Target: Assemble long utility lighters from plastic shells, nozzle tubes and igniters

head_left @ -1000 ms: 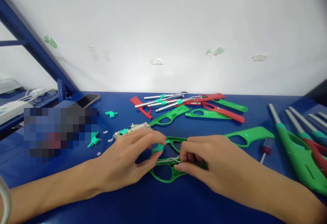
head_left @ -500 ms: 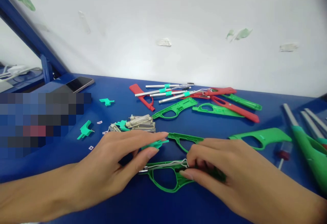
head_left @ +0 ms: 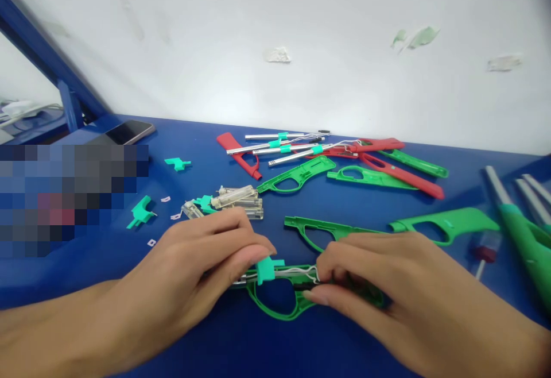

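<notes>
My left hand (head_left: 210,274) pinches a teal plastic piece (head_left: 266,270) between thumb and fingers, over the upper edge of a green half-shell (head_left: 275,312). White wires (head_left: 297,273) run along that shell, and a metal tube end (head_left: 241,280) shows at its left. My right hand (head_left: 374,286) is closed on the shell's right part, thumb and index finger by the wires and a dark part. Its palm side is hidden. Behind it lies another green half-shell (head_left: 314,230).
Clear tanks (head_left: 236,197) lie behind my left hand. Metal tubes with wires (head_left: 297,151), red shells (head_left: 404,180) and green shells (head_left: 301,176) are further back. A screwdriver (head_left: 486,251) and green lighters (head_left: 523,240) lie right, a phone (head_left: 129,132) back left.
My left hand has turned the teal piece and lowered it from behind the shell onto its upper edge. My right hand stays at the shell. The view has shifted slightly.
</notes>
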Demonstrator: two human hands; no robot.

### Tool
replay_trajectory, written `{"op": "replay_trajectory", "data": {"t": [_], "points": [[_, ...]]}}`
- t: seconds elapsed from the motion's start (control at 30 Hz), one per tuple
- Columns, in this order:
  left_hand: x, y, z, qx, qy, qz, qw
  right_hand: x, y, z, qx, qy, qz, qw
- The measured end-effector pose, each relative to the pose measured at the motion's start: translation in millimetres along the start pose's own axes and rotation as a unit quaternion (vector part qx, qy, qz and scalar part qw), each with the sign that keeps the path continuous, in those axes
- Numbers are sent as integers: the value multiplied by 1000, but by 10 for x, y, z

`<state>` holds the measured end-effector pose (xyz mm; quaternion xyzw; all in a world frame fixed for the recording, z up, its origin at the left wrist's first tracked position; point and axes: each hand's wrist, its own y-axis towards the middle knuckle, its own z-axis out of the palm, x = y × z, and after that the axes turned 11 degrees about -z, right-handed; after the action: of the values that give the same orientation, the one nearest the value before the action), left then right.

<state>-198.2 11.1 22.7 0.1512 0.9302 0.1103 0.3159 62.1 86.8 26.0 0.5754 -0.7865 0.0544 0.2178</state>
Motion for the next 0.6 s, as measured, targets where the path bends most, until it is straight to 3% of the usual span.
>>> {"op": "replay_trajectory", "data": {"t": [0.6], "points": [[19,-144,22,-22,115,106,988,3,1,-1,-13,7,18,1000]]}}
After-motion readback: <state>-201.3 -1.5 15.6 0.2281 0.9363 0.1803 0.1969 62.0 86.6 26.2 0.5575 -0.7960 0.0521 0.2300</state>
